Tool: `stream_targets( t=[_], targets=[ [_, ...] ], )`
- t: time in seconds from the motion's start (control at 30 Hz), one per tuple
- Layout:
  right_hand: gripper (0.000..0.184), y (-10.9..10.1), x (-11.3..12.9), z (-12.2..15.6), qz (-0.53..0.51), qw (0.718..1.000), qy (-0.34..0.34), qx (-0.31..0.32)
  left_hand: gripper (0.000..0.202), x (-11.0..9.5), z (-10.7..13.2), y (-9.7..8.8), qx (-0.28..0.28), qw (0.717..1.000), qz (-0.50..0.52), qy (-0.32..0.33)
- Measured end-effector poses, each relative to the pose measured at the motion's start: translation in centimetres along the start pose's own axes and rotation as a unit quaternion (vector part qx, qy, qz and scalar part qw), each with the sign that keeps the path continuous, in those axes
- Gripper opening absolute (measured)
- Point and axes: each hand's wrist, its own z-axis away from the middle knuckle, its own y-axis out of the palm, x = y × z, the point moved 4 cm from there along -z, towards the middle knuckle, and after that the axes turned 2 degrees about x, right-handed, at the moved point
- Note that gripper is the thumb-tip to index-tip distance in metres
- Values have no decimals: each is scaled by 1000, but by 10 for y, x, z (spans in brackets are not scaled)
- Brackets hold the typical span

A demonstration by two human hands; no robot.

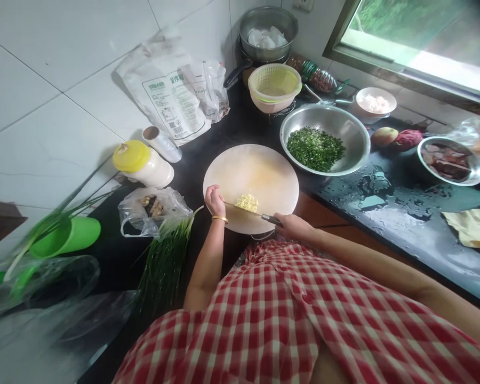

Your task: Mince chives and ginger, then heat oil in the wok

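Observation:
A round white cutting board [250, 165] lies on the dark counter in front of me. Near its front edge sits a small heap of finely chopped pale yellow bits [247, 202], perhaps garlic or ginger. My right hand [291, 225] is wrapped round the dark handle of a kitchen knife [260, 214], whose blade lies across the board along the near side of the heap. At the blade's far end is my left hand [215, 201], its fingers closed against the tip. A gold bangle circles the left wrist.
Beyond the board stands a steel bowl [356, 144] of chopped greens. Long green stalks [166, 266] and a plastic bag with ginger-like pieces [154, 207] lie left. A yellow-lidded jar [142, 162] leans near the wall. A meat bowl [450, 162] sits on the wet counter.

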Motion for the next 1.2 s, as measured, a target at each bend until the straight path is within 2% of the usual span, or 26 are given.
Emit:
stream_targets(
  t=[0.17,0.27,0.37,0.5,0.63,0.83,0.97,1.2],
  targets=[
    [27,-15,-11,-6,47,998,-13,-26,20,4,1,4,-21,999,14,-36],
    [26,-11,-18,-9,42,999,14,-14,21,-2,6,6,-13,1000,2,-10],
    [27,-9,-17,-9,35,999,6,-15,22,-7,6,5,-9,1000,-10,-3],
    [27,-10,-9,-7,43,999,-5,-3,21,1,3,-2,-27,999,-12,-30],
    [26,-3,-10,-7,35,999,15,3,22,0,6,-3,-18,1000,-11,-8],
    [27,-3,-6,-4,46,999,-20,-1,21,3,10,-12,-39,999,-6,-27],
    [27,0,-9,-5,43,999,3,14,21,0,14,-11,-27,1000,-2,1],
    [27,-18,-27,-19,86,996,-9,-13,22,6,13,-3,-63,998,12,-20]
  ],
)
